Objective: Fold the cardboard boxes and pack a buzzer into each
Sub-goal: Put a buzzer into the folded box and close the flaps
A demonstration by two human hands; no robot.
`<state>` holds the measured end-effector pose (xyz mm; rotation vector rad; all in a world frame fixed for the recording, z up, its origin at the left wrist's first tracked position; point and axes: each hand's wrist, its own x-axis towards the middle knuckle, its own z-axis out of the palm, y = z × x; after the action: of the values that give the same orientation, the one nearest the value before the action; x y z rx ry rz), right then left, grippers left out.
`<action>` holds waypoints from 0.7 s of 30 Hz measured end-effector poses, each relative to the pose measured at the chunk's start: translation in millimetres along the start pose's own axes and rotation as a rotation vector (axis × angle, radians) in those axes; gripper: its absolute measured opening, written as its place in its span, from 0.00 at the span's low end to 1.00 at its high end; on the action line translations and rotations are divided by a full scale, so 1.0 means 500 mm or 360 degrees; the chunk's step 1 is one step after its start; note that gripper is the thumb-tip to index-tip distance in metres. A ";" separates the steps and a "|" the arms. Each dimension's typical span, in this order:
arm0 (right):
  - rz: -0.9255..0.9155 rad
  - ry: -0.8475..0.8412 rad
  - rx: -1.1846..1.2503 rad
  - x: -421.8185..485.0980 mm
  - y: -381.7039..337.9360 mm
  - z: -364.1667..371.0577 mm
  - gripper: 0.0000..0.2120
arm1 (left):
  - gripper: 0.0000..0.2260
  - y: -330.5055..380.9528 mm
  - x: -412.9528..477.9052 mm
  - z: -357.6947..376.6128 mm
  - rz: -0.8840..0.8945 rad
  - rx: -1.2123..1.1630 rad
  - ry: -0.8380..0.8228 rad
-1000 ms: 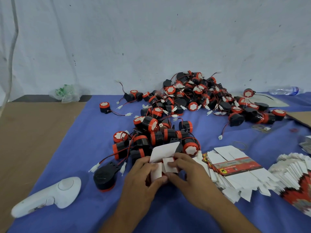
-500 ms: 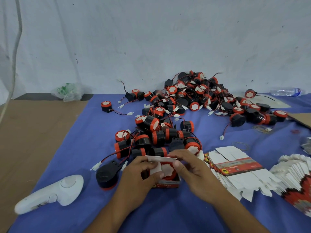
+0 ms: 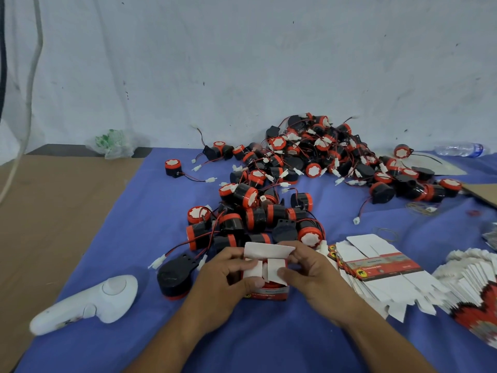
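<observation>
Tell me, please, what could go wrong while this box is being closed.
The side flaps of the box, pressed only by the thumbs of the left hand and right hand, may spring up before the lid tucks in. The buzzer shows red in the gap; sitting high, it could jam the lid.

matt blue cloth (image 3: 134, 238), glossy plastic buzzers (image 3: 250, 196)

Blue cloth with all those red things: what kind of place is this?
Probably a small packing workshop: a heap of red-and-black buzzers lies on the blue cloth, flat unfolded boxes are stacked beside it, and the left hand and right hand fold one box.
</observation>
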<state>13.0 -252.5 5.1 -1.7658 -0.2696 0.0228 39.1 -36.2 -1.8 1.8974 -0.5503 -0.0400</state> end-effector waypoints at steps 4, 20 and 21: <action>-0.0135 0.0067 -0.0350 -0.003 0.006 -0.004 0.22 | 0.14 0.002 -0.003 -0.007 -0.0081 -0.0048 -0.0071; -0.0304 -0.0121 -0.0852 -0.007 0.001 -0.014 0.16 | 0.17 -0.010 -0.008 -0.013 -0.0006 -0.0149 -0.0140; -0.0319 -0.0124 -0.0902 -0.006 0.003 -0.014 0.18 | 0.16 -0.011 -0.008 -0.012 0.0006 -0.0140 -0.0120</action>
<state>11.3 -260.1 4.7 -2.2932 -0.5493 -0.1423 39.1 -27.8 -5.4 1.8147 -0.5937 -0.1321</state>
